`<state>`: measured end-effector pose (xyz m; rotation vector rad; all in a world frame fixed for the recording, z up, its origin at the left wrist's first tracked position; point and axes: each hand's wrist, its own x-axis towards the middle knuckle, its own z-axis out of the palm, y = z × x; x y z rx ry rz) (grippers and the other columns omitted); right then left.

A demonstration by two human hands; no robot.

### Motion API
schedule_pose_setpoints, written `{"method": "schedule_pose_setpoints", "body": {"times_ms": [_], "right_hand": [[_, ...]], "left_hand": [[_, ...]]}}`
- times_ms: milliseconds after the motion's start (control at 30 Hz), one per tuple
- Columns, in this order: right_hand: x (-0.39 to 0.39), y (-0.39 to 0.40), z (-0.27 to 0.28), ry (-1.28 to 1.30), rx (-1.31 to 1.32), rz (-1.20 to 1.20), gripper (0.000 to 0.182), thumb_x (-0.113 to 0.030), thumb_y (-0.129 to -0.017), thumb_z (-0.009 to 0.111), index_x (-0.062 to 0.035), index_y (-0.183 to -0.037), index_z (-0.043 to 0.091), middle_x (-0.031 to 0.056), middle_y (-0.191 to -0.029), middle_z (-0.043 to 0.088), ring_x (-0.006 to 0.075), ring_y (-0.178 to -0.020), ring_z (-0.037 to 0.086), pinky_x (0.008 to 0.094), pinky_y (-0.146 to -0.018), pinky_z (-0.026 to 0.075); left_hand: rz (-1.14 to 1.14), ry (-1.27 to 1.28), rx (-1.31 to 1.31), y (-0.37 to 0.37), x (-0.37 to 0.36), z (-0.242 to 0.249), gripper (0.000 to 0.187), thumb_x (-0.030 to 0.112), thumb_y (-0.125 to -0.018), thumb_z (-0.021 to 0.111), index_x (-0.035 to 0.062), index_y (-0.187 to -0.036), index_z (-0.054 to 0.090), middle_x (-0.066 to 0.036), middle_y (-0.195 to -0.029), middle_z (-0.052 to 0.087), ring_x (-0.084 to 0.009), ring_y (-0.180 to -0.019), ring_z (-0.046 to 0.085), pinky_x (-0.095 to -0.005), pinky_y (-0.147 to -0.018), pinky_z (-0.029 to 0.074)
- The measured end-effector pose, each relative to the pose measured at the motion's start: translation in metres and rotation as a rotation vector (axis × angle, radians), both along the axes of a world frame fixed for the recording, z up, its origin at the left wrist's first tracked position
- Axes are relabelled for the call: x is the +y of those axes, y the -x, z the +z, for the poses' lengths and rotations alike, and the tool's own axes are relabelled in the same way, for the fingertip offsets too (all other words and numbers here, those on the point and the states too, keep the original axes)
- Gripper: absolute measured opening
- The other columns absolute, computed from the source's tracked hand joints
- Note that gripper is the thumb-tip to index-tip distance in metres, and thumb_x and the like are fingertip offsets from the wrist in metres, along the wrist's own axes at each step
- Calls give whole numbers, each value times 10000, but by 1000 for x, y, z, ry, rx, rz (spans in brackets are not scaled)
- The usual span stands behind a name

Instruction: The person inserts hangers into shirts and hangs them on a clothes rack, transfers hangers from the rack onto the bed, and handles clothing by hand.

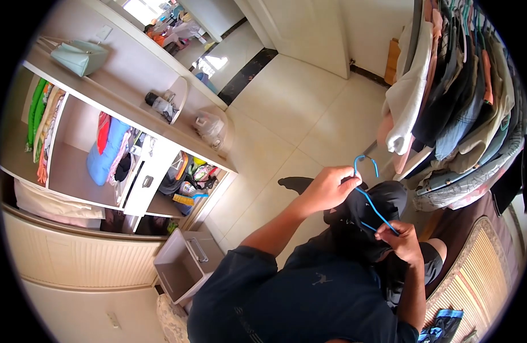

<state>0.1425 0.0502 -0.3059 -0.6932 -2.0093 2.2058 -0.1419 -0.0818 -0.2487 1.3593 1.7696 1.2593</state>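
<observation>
A blue clothes hanger (pixel 373 206) lies between my two hands, its curved hook pointing away from me. My left hand (pixel 332 187) is closed in a pinch on the hanger's neck, just below the hook. Farther down, the fingers of my right hand (pixel 402 243) grip one arm of the hanger near its end. Black cloth (pixel 360 228) lies over my lap under the hanger and overlaps its lower part in this view. Part of the hanger's lower side is hidden by the cloth and my right fingers.
A rack of hanging clothes (pixel 446 103) stands at the right. An open cabinet (pixel 75 154) with folded clothes is at the left, a pulled-out drawer (pixel 183 263) below it. A woven mat (pixel 472 274) lies at lower right. In the far room a person (pixel 156 37) shows.
</observation>
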Motion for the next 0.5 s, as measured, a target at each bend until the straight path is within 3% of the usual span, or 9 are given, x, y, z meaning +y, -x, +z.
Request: {"method": "schedule_pose_setpoints", "body": {"times_ms": [33, 67, 133, 233, 333, 367, 433, 500], "right_hand": [[-1, 0, 4, -1, 3, 0, 169, 105, -904, 690, 32, -1045, 747, 75, -989, 767, 160, -929, 718, 284, -863, 551], [-2, -1, 11, 101, 44, -100, 263, 77, -897, 727, 38, -1157, 710, 87, -1039, 763, 172, -959, 718, 289, -872, 556], [3, -8, 2, 262, 127, -212, 612, 56, -817, 766, 40, -1401, 584, 142, -1201, 730, 223, -1067, 712, 316, -897, 576], [12, -16, -21, 469, 321, -426, 686, 82, -707, 659, 28, -1388, 608, 164, -1292, 685, 249, -1101, 694, 337, -878, 595], [14, -17, -51, -12, 1, -527, 415, 50, -858, 663, 22, -1270, 700, 119, -1126, 739, 134, -961, 674, 262, -819, 545], [12, -12, -49, -112, -86, -507, 301, 1, -937, 663, 18, -1231, 725, 96, -1085, 751, 126, -976, 676, 272, -864, 536], [12, 0, -60, -402, 83, -480, 268, -91, -993, 657, 24, -1224, 730, 131, -1174, 761, 226, -1128, 697, 363, -1006, 525], [12, 11, -47, -484, 74, -532, 267, -133, -1013, 664, 11, -1228, 732, 160, -1206, 756, 241, -1135, 706, 363, -1000, 527]], "left_hand": [[18, 27, 3, 1, 0, 1, 183, 143, -1040, 663, -34, -1037, 708, -85, -852, 723, -110, -797, 641, -282, -753, 525], [16, 24, 6, 3, -1, 2, 183, 143, -1040, 663, -34, -1037, 708, -85, -852, 723, -110, -797, 641, -282, -753, 525], [88, 24, -38, 3, -4, 3, 187, 159, -1039, 670, -24, -1032, 711, -65, -831, 705, -97, -775, 610, -274, -733, 511], [130, 21, -55, 0, -7, 6, 173, 154, -1036, 676, -15, -1034, 717, -45, -825, 698, -77, -779, 604, -265, -729, 506], [153, -8, -74, -5, -6, 3, 166, 152, -1039, 676, -7, -1033, 723, -18, -832, 691, -63, -782, 592, -255, -719, 497], [158, -16, -112, -11, -3, -1, 160, 152, -1041, 676, 1, -1036, 729, -3, -838, 686, -56, -784, 586, -249, -714, 492], [207, 56, -175, -19, 0, 3, 151, 161, -1059, 669, 24, -1069, 731, 28, -885, 680, -44, -813, 584, -239, -736, 490], [224, -25, -160, -18, 6, 8, 137, 125, -1058, 666, 11, -1079, 738, 10, -930, 712, -51, -861, 617, -233, -770, 504]]}}
